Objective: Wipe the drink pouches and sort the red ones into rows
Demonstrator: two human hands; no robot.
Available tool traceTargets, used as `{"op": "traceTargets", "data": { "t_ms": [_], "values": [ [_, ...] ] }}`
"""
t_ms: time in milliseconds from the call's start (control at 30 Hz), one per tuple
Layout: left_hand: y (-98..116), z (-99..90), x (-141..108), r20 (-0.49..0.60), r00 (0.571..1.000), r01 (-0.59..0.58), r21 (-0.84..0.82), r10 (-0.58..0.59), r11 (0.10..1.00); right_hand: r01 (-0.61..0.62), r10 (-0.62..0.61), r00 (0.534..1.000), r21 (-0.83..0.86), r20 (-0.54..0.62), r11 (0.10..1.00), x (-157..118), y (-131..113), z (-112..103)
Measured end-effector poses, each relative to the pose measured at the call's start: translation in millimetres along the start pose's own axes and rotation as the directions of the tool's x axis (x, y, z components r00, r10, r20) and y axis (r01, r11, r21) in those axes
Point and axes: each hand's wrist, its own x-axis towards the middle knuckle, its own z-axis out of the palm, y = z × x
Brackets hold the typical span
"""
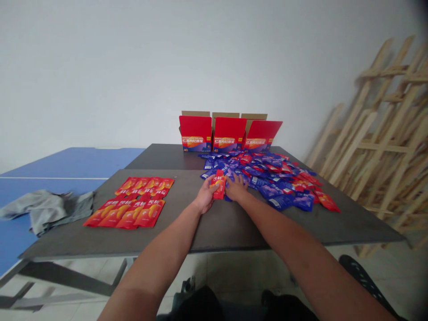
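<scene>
Left hand (205, 196) holding one red packet (219, 188), at the near-left edge of the big pile (267, 174) on the desk (187, 183); right hand (238, 189) touching the pile, cannot tell if it grips; two rows of red packets (129, 213) left of the pile, three boxes (229, 133) behind it.

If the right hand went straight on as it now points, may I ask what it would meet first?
The right hand would probably meet the blue sachets just ahead first, though depth is unclear and it may already touch them.
</scene>
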Motion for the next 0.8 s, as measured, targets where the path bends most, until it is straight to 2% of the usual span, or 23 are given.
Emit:
{"op": "traceTargets", "data": {
  "t_ms": [100, 200, 367, 533, 667, 800],
  "values": [
    [-2, 0.5, 0, 0.019, 1.000, -0.001, 0.016, 0.001, 1.000, 0.024, -0.024, 1.000, 0.011, -0.020, 1.000, 3, 2, -4],
    [-4, 0.7, -1, 0.031, 1.000, -0.003, 0.040, 0.002, 0.999, 0.052, -0.049, 0.993, 0.026, -0.107, 0.998, 3, 14, -12],
    [-5, 1.2, -1, 0.028, 1.000, 0.009, 0.060, -0.011, 0.998, 0.013, -0.024, 0.979, -0.056, -0.203, 0.998, 7, 53, -28],
    [-5, 0.9, 0, 0.020, 0.999, 0.029, 0.065, -0.030, 0.997, 0.035, -0.077, 0.954, -0.150, -0.288, 0.988, 19, 89, -42],
    [-7, -0.7, 2, 0.025, 0.999, 0.026, 0.060, -0.028, 0.998, 0.033, -0.096, 0.954, -0.219, -0.284, 0.975, 30, 103, -51],
    [-10, -2.6, 3, 0.032, 0.999, 0.026, 0.056, -0.028, 0.998, 0.016, -0.081, 0.975, -0.298, -0.207, 0.954, 40, 108, -56]
  ]
}}
